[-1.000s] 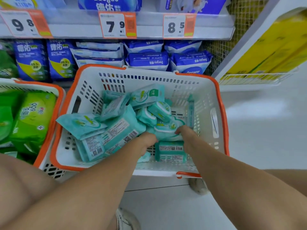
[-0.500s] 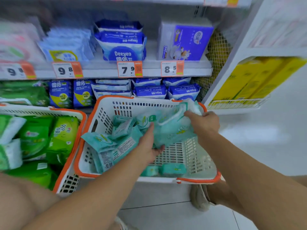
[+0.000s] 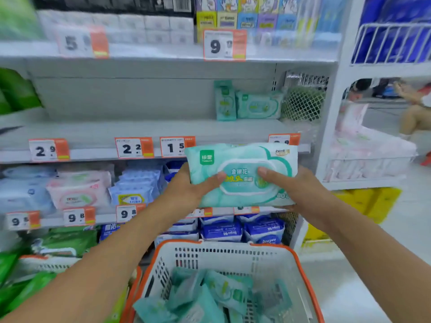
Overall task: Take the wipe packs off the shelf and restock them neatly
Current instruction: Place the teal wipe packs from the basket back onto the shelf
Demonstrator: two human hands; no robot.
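Closest to the camera, a white plastic basket [image 3: 233, 255] with an orange rim and slotted walls holds a loose heap of soft teal wipe packs [image 3: 210, 297], lying at mixed angles. At far left, a second basket [image 3: 44, 264] of the same make holds green packs [image 3: 14, 287].

Above the basket, both hands hold one large teal wipe pack [image 3: 242, 174] flat-faced toward the camera, level with the price-tag rail. The left hand [image 3: 189, 190] grips its left end, thumb pressed on the front, fingers curled behind. The right hand [image 3: 296, 190] grips the right end the same way. The pack is a glossy, pillowy film pouch with a rounded lid outline.

Behind it, the grey metal shelf [image 3: 140, 129] carries two more teal packs [image 3: 247, 103] at its right end, one upright and narrow, one broad. Lower shelves hold blue, pink and white soft packs, blurred.
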